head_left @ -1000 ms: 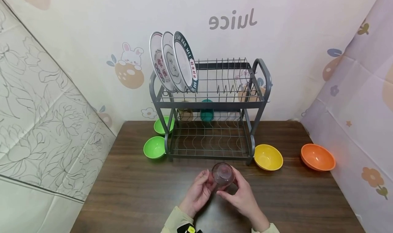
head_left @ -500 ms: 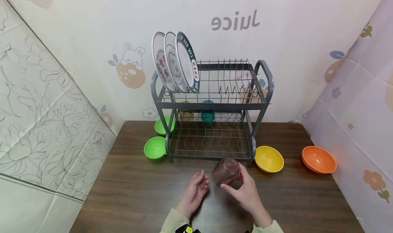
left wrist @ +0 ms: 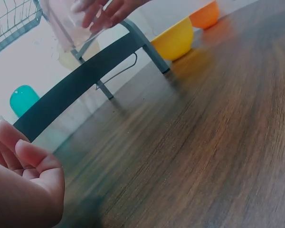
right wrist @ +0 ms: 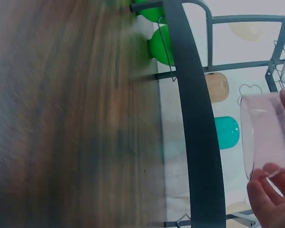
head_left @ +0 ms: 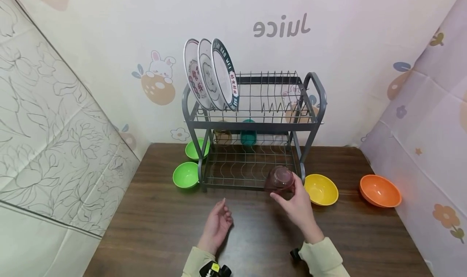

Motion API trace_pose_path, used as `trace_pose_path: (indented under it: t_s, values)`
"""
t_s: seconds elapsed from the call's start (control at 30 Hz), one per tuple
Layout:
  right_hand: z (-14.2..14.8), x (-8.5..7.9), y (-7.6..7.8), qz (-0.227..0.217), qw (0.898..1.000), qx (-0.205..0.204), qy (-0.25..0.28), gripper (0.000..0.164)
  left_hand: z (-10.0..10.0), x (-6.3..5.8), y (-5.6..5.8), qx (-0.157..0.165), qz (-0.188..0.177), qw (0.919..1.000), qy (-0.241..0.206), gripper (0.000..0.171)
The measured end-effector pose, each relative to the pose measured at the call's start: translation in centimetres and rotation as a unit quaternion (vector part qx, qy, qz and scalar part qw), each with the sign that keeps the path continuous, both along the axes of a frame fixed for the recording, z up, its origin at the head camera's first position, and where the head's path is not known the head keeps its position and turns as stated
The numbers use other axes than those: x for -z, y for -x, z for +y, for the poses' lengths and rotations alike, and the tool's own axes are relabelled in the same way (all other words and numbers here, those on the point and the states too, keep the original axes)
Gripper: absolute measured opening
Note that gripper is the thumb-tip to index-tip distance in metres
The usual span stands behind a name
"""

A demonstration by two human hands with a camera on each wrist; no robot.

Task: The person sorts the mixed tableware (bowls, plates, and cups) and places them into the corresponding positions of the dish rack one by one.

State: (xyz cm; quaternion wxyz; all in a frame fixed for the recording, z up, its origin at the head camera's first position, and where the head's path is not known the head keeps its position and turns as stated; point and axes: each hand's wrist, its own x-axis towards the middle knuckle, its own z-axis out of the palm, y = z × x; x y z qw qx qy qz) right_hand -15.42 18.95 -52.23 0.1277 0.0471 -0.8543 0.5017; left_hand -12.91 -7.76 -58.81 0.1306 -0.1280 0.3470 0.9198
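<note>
My right hand (head_left: 300, 207) grips a pinkish, see-through glass (head_left: 279, 179) that is turned base up. In the head view the glass overlaps the front right edge of the lower shelf of a dark dish rack (head_left: 255, 126). The right wrist view shows fingers and thumb on opposite sides of the glass (right wrist: 266, 130). Over the table, my left hand (head_left: 215, 228) holds nothing, its fingers loosely bent. At the back of the lower shelf stand an amber glass (head_left: 223, 137) and a teal glass (head_left: 249, 138).
Three plates (head_left: 226, 76) stand on edge at the left of the rack's top tier. Green bowls (head_left: 186, 175) sit left of the rack. To its right are a yellow bowl (head_left: 321, 190) and an orange bowl (head_left: 380, 191). A printed cloth (head_left: 109, 17) hangs behind the table.
The left hand has let go of the glass and drawn back left. My right hand has carried the glass away and to the right, up to the rack's front edge.
</note>
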Motion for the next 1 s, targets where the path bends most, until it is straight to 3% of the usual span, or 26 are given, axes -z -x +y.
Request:
trace_pose_path:
  t_s: [0.23, 0.53, 0.8, 1.0]
  values:
    - [0.0, -0.6, 3.8, -0.018, 0.999, 0.024, 0.034, 0.088, -0.3, -0.2, -0.4, -0.001, -0.020, 0.9998, -0.004, 0.012]
    - [-0.4, -1.7, 8.1, -0.028, 0.996, 0.079, 0.017, 0.089, -0.8, 0.0, -0.9, 0.001, -0.020, 0.9998, -0.001, 0.013]
    - [-1.6, -1.4, 11.9, -0.026, 0.989, 0.130, 0.060, 0.087, -0.9, 0.1, -1.2, 0.017, 0.004, 0.9998, -0.006, 0.019]
    - [-2.3, -0.8, 14.8, -0.053, 0.982, 0.155, 0.094, 0.085, -0.8, 0.2, -1.0, 0.009, -0.017, 0.9998, -0.006, 0.015]
